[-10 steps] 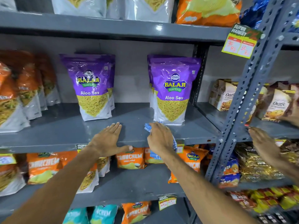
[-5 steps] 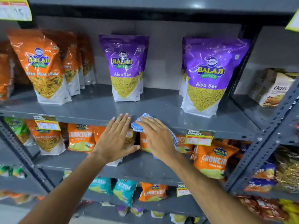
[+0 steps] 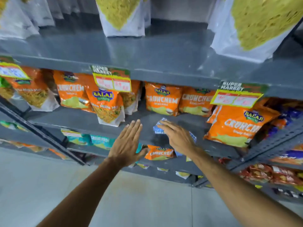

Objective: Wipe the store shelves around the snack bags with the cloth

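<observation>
A blue-and-white checked cloth (image 3: 158, 128) lies flat on the lower grey shelf (image 3: 82, 119), pressed under the palm and fingers of my right hand (image 3: 177, 136). My left hand (image 3: 127, 143) is flat with fingers together at the shelf's front edge, a little left of the cloth, holding nothing. Orange snack bags stand around the bare patch: one upright bag (image 3: 106, 107) to the left, two Crunchem bags (image 3: 162, 100) behind, and a leaning Crunchem bag (image 3: 237, 126) to the right.
The shelf above (image 3: 172, 63) carries white-bottomed snack bags (image 3: 250, 27) and price tags (image 3: 113, 79) on its front lip. Lower shelves hold teal bags (image 3: 98, 140) and an orange bag (image 3: 159, 153). A perforated upright (image 3: 278, 141) stands on the right. Grey floor (image 3: 41, 185) lies below.
Both hands and the cloth have dropped from the shelf with the purple bags to the shelf below, among the orange bags. The view has tilted downward and moved closer.
</observation>
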`<state>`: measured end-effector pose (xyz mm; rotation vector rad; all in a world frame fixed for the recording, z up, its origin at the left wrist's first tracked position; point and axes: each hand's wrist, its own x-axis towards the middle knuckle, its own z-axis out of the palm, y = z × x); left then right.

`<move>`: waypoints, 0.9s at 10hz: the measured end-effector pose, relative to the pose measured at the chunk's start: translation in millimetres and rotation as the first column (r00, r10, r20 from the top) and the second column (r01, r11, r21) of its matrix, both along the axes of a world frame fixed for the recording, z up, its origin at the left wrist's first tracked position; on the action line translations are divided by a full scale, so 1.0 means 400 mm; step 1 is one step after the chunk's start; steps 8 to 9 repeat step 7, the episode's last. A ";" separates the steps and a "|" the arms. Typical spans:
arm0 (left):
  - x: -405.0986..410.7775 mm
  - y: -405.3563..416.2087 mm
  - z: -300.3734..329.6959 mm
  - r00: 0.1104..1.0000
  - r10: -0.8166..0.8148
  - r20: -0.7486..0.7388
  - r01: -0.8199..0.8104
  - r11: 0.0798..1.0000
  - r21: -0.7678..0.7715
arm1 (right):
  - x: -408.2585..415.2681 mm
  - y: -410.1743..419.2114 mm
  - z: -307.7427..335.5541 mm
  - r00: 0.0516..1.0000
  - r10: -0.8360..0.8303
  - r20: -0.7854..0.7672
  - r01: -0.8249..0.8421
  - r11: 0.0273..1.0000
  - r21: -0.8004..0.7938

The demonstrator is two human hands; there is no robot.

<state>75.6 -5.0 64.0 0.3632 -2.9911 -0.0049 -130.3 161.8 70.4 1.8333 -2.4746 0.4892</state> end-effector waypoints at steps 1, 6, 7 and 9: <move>-0.074 -0.023 -0.089 0.998 0.021 0.067 -0.027 0.996 0.090 | -0.067 -0.032 -0.085 1.000 -0.016 0.014 0.016 0.999 0.036; -0.222 -0.032 -0.195 0.963 0.139 0.230 -0.171 0.977 0.127 | -0.118 -0.054 -0.194 0.997 -0.019 -0.074 0.031 0.986 0.164; -0.220 -0.011 -0.168 0.957 0.131 0.258 -0.168 0.977 0.129 | -0.112 -0.041 -0.182 1.000 -0.020 0.012 0.017 0.981 0.195; -0.220 -0.011 -0.168 0.957 0.131 0.258 -0.168 0.977 0.129 | -0.112 -0.041 -0.182 1.000 -0.020 0.012 0.017 0.981 0.195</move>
